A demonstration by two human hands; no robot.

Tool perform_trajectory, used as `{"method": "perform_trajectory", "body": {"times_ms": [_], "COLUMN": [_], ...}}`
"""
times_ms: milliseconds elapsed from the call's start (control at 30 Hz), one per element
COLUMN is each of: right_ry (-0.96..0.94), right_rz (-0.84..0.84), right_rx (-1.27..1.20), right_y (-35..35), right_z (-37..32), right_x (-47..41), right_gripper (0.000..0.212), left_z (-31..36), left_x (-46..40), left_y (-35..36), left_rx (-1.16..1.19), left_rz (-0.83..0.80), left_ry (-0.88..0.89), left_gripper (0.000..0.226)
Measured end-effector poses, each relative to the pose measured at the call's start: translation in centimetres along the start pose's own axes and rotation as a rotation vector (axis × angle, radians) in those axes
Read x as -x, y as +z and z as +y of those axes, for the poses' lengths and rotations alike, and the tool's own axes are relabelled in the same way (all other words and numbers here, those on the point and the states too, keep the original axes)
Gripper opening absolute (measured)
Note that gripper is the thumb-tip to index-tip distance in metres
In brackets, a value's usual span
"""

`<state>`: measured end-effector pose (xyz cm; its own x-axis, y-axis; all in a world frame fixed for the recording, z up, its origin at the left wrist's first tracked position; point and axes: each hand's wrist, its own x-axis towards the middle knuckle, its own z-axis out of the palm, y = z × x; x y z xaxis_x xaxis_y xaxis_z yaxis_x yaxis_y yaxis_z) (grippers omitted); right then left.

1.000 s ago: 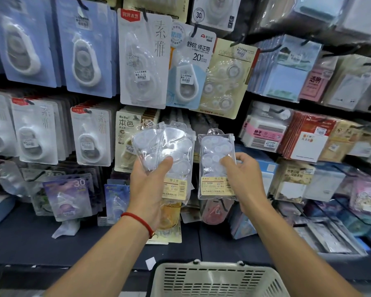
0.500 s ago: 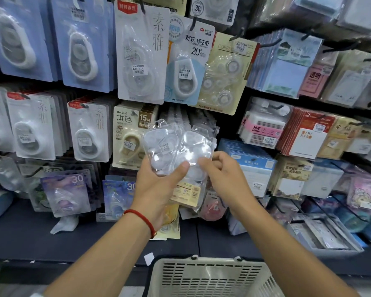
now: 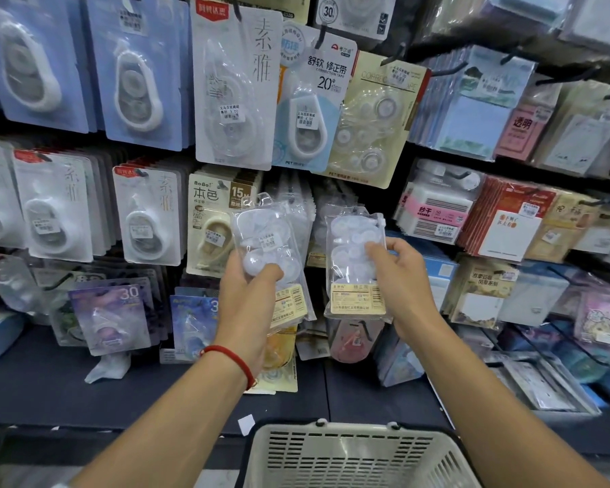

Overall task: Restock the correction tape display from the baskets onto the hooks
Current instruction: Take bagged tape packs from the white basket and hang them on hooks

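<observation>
Two clear bags of white correction tape refills are held up in front of the hanging display, apart from each other. The left bag [image 3: 272, 255] is gripped by the left hand [image 3: 249, 304], thumb across its front; more than one bag may be stacked there, cannot tell. The right bag [image 3: 354, 265] is pinched by the right hand [image 3: 400, 280] at its right edge. A cream basket [image 3: 353, 456] sits below, between the forearms. Carded correction tapes [image 3: 235, 86] hang on hooks above.

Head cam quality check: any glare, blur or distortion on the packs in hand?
Head view: wide-angle bowing bends the shelf edges; sheen on the clear pack in the left hand and the one in the right hand; their contents wash out, barcode labels stay legible; upper right corner soft.
</observation>
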<state>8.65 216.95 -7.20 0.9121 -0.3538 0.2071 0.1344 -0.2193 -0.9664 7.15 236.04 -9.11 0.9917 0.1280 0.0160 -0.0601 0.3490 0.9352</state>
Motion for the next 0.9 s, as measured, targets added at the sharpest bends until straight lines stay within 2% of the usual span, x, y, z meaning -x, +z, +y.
{"method": "perform_trajectory", "body": {"times_ms": [100, 167, 233, 267, 333, 367, 400, 633, 733, 900], "right_ry": [-0.045, -0.179, -0.363, -0.398, -0.3, -0.238, -0.2, -0.028, 0.015, -0.022], "right_rz": [0.04, 0.137, 0.185, 0.107, -0.162, -0.242, -0.252, 0.051, 0.062, 0.062], "right_rx": [0.107, 0.442, 0.565, 0.507, 0.325, 0.244, 0.188, -0.004, -0.027, -0.029], "right_y": [0.0, -0.1, 0.1, 0.3, 0.8, 1.0, 1.1, 0.1, -0.1, -0.4], "right_z": [0.4, 0.7, 0.5, 0.3, 0.2, 0.4, 0.6, 1.1, 0.8, 0.7], "right_x": [-0.3, -0.2, 0.4, 0.7, 1.3, 1.5, 1.6, 0.2, 0.0, 0.0], "right_gripper": [0.019, 0.031, 0.037, 0.032, 0.021, 0.021, 0.021, 0.022, 0.023, 0.029], "left_z": [-0.1, -0.3, -0.5, -0.6, -0.8, -0.8, -0.9, -1.9, -1.8, -1.8], "left_x": [0.1, -0.1, -0.1, -0.1, 0.0, 0.1, 0.3, 0.7, 0.7, 0.7], "left_y": [0.0, 0.0, 0.0, 0.1, 0.4, 0.5, 0.6, 1.5, 1.6, 1.8], "left_rx": [-0.04, -0.098, -0.146, -0.148, -0.138, -0.125, -0.119, -0.249, -0.244, -0.23], "left_rz": [0.007, 0.002, -0.043, -0.089, -0.203, -0.251, -0.28, -0.353, -0.36, -0.356], "left_ry": [0.041, 0.086, 0.113, 0.11, 0.083, 0.07, 0.063, 0.05, 0.072, 0.071], "left_gripper": [0.033, 0.032, 0.037, 0.04, 0.042, 0.043, 0.045, 0.072, 0.075, 0.073]}}
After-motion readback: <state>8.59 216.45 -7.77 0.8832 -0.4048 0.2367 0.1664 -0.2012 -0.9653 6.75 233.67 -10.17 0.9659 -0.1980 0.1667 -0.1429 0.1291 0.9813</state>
